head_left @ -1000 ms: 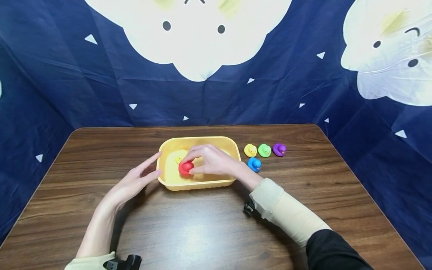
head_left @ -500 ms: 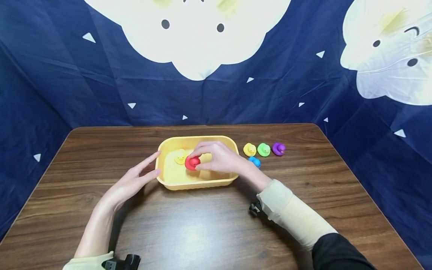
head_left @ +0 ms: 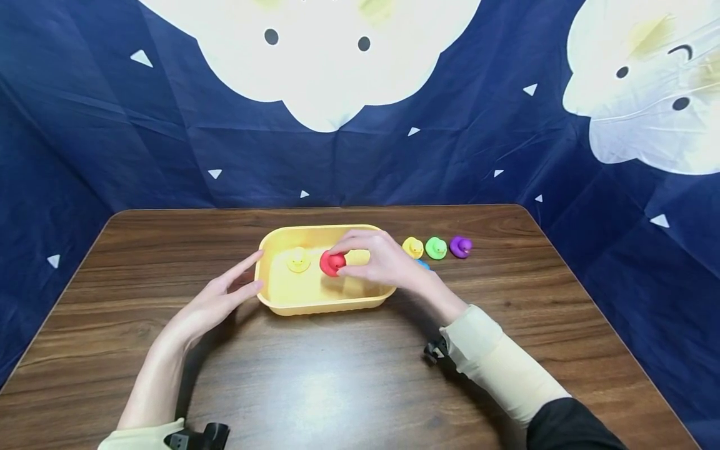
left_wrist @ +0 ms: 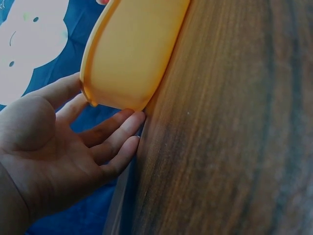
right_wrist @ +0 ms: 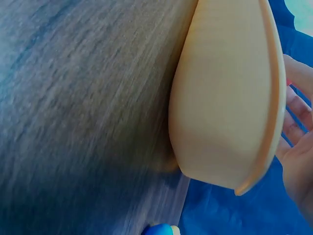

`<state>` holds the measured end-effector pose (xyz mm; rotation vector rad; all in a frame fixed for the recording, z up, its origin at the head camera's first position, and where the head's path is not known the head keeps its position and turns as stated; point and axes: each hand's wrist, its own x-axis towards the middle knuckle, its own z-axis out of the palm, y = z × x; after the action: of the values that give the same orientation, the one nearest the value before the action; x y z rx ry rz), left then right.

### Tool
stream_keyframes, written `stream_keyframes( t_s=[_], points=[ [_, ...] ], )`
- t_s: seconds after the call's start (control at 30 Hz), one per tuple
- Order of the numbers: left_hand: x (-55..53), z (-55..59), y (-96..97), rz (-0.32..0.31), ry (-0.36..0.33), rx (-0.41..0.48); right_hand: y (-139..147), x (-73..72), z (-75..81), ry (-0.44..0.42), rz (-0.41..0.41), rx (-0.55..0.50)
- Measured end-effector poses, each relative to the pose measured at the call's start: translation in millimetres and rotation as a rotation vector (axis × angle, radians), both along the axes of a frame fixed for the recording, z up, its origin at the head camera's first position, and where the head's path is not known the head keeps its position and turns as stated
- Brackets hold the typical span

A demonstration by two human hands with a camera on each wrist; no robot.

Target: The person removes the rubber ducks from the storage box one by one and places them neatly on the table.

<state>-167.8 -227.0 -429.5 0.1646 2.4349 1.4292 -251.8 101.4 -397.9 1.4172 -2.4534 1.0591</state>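
My right hand (head_left: pixel 379 257) pinches a red rubber duck (head_left: pixel 332 264) between thumb and fingers, over the yellow bin (head_left: pixel 326 306). To its left, inside the bin, sits a yellow rubber duck (head_left: pixel 299 260). The left hand (head_left: pixel 216 303) touches the bin's left end with its fingers extended; in the left wrist view its fingertips lie against the bin wall (left_wrist: pixel 132 54). From the right wrist, the bin's outer side (right_wrist: pixel 225 98) hides most of the right hand's fingers, and only a speck of red shows by them.
Right of the bin, a yellow duck (head_left: pixel 413 247), a green duck (head_left: pixel 435 248) and a purple duck (head_left: pixel 461 247) stand in a row on the wooden table (head_left: pixel 320 375). A blue duck (head_left: pixel 423 265) is mostly hidden behind the right wrist. Dark blue cloth (head_left: pixel 253 162) hangs behind.
My right hand has moved the red duck rightward and up, away from the yellow duck in the bin. The left hand has stayed at the bin's left end.
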Motion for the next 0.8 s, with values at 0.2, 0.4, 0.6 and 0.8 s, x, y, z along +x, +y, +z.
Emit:
stream_keyframes(
  t_s=[0.2, 0.4, 0.6, 0.8],
  points=[
    [-0.5, 0.1, 0.7, 0.0, 0.003, 0.006, 13, 5.9, 3.0, -0.049, -0.069, -0.025],
    [-0.8, -0.5, 0.3, -0.001, 0.007, -0.002, 29, 12.4, 3.4, -0.079, -0.159, -0.091],
    [-1.3, -0.3, -0.2, 0.005, -0.004, -0.027, 43, 16.8, 1.3, -0.1, -0.201, -0.166],
    [-1.8, -1.0, 0.3, 0.002, -0.007, -0.032, 57, 21.1, 0.0, -0.109, -0.228, -0.205]
  ],
)
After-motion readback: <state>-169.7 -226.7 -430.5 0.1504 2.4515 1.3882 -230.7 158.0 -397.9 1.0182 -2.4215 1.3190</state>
